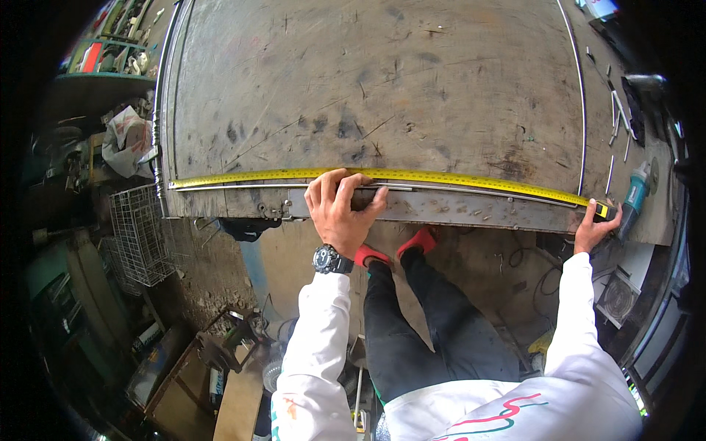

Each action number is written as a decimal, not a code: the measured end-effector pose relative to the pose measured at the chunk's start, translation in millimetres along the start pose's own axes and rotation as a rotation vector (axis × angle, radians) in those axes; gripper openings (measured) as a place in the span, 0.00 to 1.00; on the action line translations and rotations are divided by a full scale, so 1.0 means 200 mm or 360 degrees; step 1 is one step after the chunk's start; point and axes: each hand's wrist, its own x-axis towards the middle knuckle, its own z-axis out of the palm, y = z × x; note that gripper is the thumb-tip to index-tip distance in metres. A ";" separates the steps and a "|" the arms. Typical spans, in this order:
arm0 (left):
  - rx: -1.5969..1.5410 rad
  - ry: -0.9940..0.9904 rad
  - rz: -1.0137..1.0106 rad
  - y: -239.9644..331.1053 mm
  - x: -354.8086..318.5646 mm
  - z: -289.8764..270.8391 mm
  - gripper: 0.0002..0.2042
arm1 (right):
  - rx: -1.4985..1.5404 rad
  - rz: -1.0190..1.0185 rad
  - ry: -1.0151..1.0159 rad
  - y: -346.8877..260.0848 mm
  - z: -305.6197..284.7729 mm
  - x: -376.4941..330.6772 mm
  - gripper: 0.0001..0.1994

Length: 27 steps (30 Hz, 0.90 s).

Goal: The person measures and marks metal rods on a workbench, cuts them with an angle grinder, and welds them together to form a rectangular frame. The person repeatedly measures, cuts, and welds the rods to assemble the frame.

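A yellow tape measure blade stretches along the workbench's near edge, beside a thin metal rod. My left hand lies over the blade and rod near the middle. Its bent fingertips touch the blade, and the thumb stands apart from them; what lies beneath the palm is hidden. Over at the right end, my right hand grips the black and yellow tape measure case, with the thumb by the blade's mouth. The blade's far left end reaches the rod's left end near the bench corner.
The stained workbench top has long rods along its sides. A teal angle grinder and short rod offcuts lie at right. Left stand a wire basket and white sack. Cables trail below the bench.
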 end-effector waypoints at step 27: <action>0.0036 0.0004 0.0012 0.01 0.00 0.00 0.17 | -0.0476 -0.0318 -0.0704 -0.25 -0.12 0.43 0.21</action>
